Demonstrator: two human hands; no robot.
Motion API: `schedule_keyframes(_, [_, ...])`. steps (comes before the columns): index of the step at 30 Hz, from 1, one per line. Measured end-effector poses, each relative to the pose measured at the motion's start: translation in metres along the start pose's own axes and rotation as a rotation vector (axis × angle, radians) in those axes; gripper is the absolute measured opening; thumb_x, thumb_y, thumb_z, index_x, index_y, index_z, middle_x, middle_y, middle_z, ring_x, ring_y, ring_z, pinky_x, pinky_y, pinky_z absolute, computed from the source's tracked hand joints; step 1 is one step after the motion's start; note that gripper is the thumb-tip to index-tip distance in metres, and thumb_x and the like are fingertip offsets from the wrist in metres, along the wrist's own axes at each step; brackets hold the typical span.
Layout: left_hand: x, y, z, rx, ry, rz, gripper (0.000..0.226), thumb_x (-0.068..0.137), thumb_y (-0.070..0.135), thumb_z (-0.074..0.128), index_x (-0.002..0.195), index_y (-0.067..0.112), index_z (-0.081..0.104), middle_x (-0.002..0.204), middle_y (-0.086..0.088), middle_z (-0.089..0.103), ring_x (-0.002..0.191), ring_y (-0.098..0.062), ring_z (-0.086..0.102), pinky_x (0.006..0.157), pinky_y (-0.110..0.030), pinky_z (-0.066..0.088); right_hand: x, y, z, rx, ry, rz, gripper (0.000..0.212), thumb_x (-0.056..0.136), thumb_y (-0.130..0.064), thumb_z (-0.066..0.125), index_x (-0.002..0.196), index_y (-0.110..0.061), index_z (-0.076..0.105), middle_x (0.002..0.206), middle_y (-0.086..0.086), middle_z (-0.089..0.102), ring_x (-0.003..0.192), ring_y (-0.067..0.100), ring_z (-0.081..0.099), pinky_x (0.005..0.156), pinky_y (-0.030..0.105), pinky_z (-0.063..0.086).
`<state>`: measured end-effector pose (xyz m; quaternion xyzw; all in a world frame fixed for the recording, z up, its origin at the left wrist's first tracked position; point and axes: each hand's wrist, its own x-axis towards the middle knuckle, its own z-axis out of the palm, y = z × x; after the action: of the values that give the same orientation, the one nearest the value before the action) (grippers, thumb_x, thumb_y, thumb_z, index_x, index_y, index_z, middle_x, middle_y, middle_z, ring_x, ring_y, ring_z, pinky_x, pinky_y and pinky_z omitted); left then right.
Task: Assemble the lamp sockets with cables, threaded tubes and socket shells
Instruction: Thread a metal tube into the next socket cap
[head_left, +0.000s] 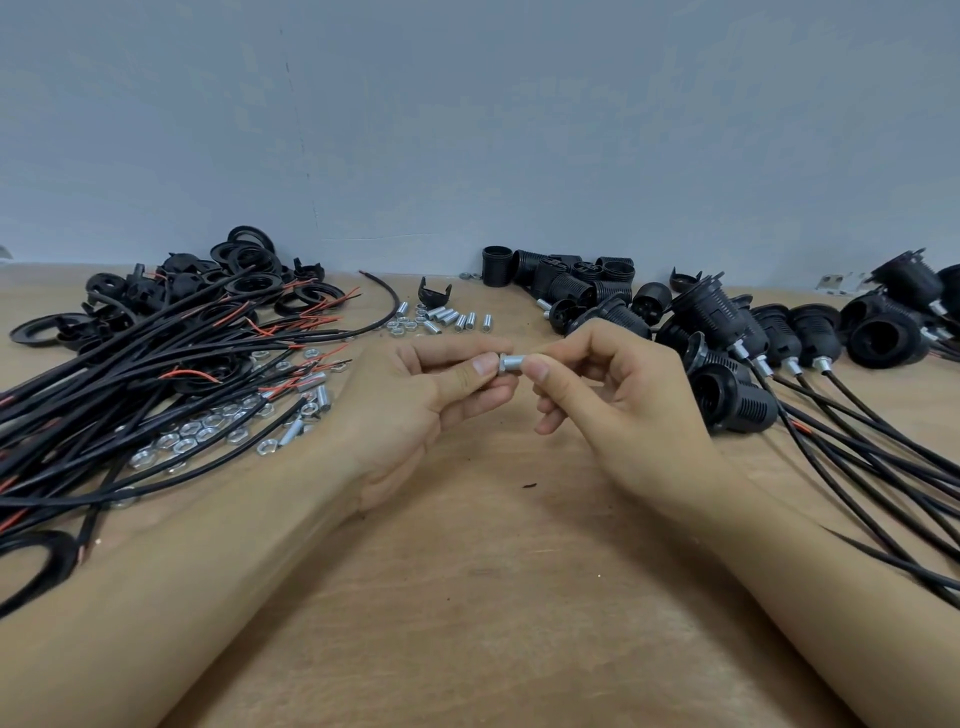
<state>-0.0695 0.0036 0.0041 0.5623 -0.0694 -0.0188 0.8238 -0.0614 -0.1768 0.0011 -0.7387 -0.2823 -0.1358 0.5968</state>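
Tube (513, 362), a short threaded metal piece, sits pinched between your two hands above the surface (488, 597), with a nut (503, 362) at its left end. Your left hand (423, 395) grips that end with curled fingers; your right hand (618, 400) pinches the other. Cables (156, 374) and loose nuts (197, 436) lie left, assembled sockets (727, 332) right, more tubes (447, 317) beyond.

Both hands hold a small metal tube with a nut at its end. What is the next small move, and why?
Probably keep turning the nut along the tube: the left hand pinches the nut at the tube's left end, the right hand pinches the other end, so the nut seems barely threaded on.
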Motion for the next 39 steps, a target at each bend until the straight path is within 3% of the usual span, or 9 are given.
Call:
schedule_keyframes(5, [-0.0003,0.0013,0.0008,-0.03,-0.025,-0.019,0.033,0.076,0.008,0.069,0.105,-0.008,0.07,0.106,-0.02,0.073,0.094,-0.02,0.072,0.078,-0.022,0.057,0.0004,0.0009,-0.0012,0.008,-0.001,-0.002,0.003,0.088,-0.01,0.068,0.086,-0.007,0.068,0.071,-0.006,0.065,0.061,0.021,0.065,0.057,0.025,0.055])
schedule_keyframes(10, [-0.0011,0.0002,0.0001,-0.015,-0.039,-0.061,0.028,0.075,0.01,0.067,0.1,-0.002,0.074,0.093,-0.016,0.076,0.081,-0.016,0.074,0.07,-0.019,0.058,-0.002,0.0024,-0.001,-0.024,-0.018,-0.061,0.006,0.089,-0.006,0.068,0.092,-0.001,0.07,0.08,-0.002,0.069,0.063,0.013,0.065,0.06,0.027,0.057])
schedule_keyframes(14, [-0.0013,-0.0001,-0.0001,0.012,-0.047,-0.058,0.02,0.075,0.016,0.065,0.084,0.005,0.08,0.084,-0.013,0.076,0.074,-0.013,0.074,0.065,-0.017,0.057,-0.0012,0.0017,-0.0023,-0.271,-0.028,-0.245,0.006,0.089,-0.007,0.071,0.091,-0.001,0.069,0.083,0.007,0.068,0.068,0.018,0.067,0.06,0.035,0.058])
schedule_keyframes(20, [-0.0003,-0.0006,-0.0035,0.082,-0.049,0.032,0.023,0.072,0.013,0.069,0.091,0.004,0.078,0.09,-0.017,0.076,0.078,-0.018,0.074,0.07,-0.022,0.058,-0.003,-0.0016,-0.0058,-0.224,-0.044,-0.155,0.004,0.09,-0.012,0.07,0.088,-0.009,0.068,0.078,0.007,0.067,0.059,0.018,0.066,0.054,0.029,0.058])
schedule_keyframes(26, [-0.0008,-0.0016,-0.0032,0.239,-0.059,0.061,0.023,0.077,0.024,0.065,0.085,0.008,0.08,0.083,-0.017,0.075,0.067,-0.015,0.069,0.062,-0.019,0.056,0.0001,-0.0024,-0.0096,-0.488,-0.104,-0.368,0.013,0.091,-0.015,0.07,0.089,-0.003,0.071,0.074,0.003,0.063,0.066,0.017,0.06,0.06,0.033,0.049])
schedule_keyframes(30, [-0.0014,-0.002,-0.0037,0.256,-0.088,0.109,0.024,0.07,0.024,0.072,0.086,0.009,0.08,0.085,-0.015,0.076,0.072,-0.017,0.07,0.068,-0.021,0.056,-0.0018,-0.0024,-0.0093,-0.359,-0.08,-0.226,0.014,0.092,-0.019,0.067,0.079,-0.021,0.062,0.069,-0.003,0.062,0.056,0.014,0.063,0.051,0.034,0.051])
schedule_keyframes(34, [-0.001,-0.0014,-0.0045,0.33,-0.074,0.205,0.026,0.074,0.008,0.071,0.1,0.006,0.075,0.097,-0.012,0.077,0.089,-0.021,0.073,0.082,-0.026,0.057,-0.0009,0.0006,-0.0066,-0.211,-0.056,-0.022,0.013,0.093,-0.023,0.065,0.081,-0.018,0.065,0.068,-0.005,0.061,0.052,0.014,0.064,0.052,0.039,0.057])
schedule_keyframes(39, [-0.0038,0.0004,-0.0009,0.453,-0.088,0.357,0.036,0.081,-0.018,0.064,0.094,0.013,0.076,0.097,-0.003,0.078,0.097,-0.016,0.073,0.088,-0.025,0.056,-0.001,0.0051,-0.0007,-0.095,-0.055,0.101,0.021,0.095,-0.029,0.064,0.079,-0.015,0.067,0.067,0.011,0.063,0.053,0.021,0.063,0.049,0.041,0.057])
